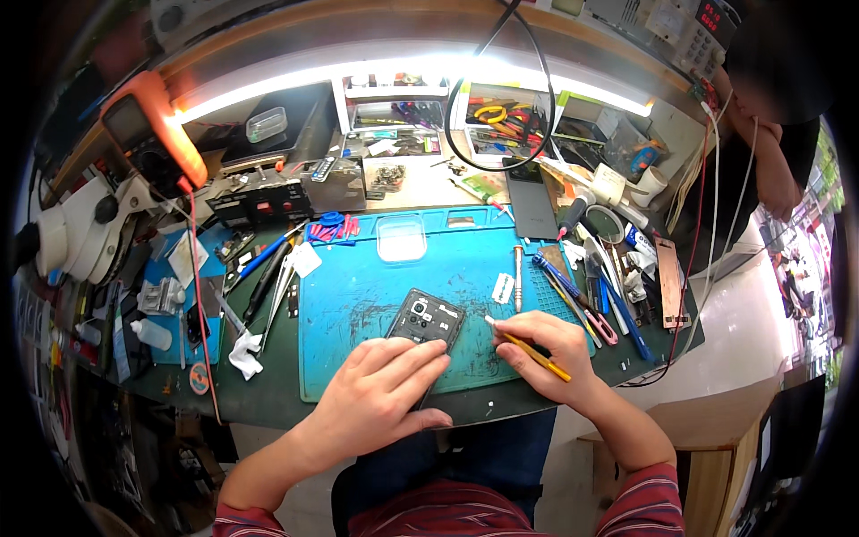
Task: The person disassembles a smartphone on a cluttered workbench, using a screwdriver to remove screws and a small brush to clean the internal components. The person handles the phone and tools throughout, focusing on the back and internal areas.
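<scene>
A black smartphone [420, 315] with its back cover off lies tilted on the blue work mat [349, 304], its camera module and inner frame showing. My left hand [380, 385] holds its lower half, fingers across it and thumb at the near side; the covered part is hidden. To the right, my right hand [550, 349] pinches a slim yellow-handled tool [537, 357] just above the mat. A whitish tip points toward the phone, apart from it; its exact kind is unclear. Beyond this hand lie a razor blade [503, 288] and a small screwdriver [517, 268].
A clear plastic box [401, 239] and a dark phone panel [531, 210] sit at the mat's far side. Tweezers and screwdrivers crowd both sides. An orange multimeter [152, 134] and a white microscope [85, 237] stand left. A black cable [452, 107] hangs overhead; another person [761, 134] is at right.
</scene>
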